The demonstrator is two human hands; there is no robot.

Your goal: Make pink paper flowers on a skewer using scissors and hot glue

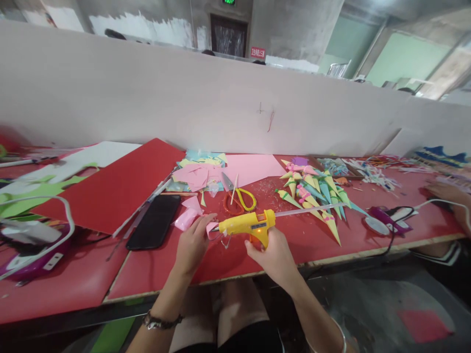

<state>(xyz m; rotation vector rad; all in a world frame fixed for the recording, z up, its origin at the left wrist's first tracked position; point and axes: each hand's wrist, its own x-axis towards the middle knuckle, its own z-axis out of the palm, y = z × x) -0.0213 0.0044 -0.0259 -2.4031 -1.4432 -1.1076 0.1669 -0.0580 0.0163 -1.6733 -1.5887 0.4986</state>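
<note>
In my right hand (275, 252) is a yellow hot glue gun (243, 223), gripped by its handle, with a clear glue stick (309, 211) poking out of its back end. An orange light glows on its side. My left hand (195, 242) pinches a small pink paper piece (211, 229) at the gun's nozzle. Just beyond the gun lie scissors (241, 196) with red and yellow handles, a thin pale stick (234, 189) across them. Beside my left hand are a pink paper scrap (187, 215) and a black phone (153, 221).
Several paper cones (312, 189) are heaped to the right. Pink paper pieces (196, 175) and a red sheet (121, 186) lie left. Purple power strips (392, 220) with cables sit at both sides. A white partition (206, 98) stands behind. Another person's hand (447, 193) rests far right.
</note>
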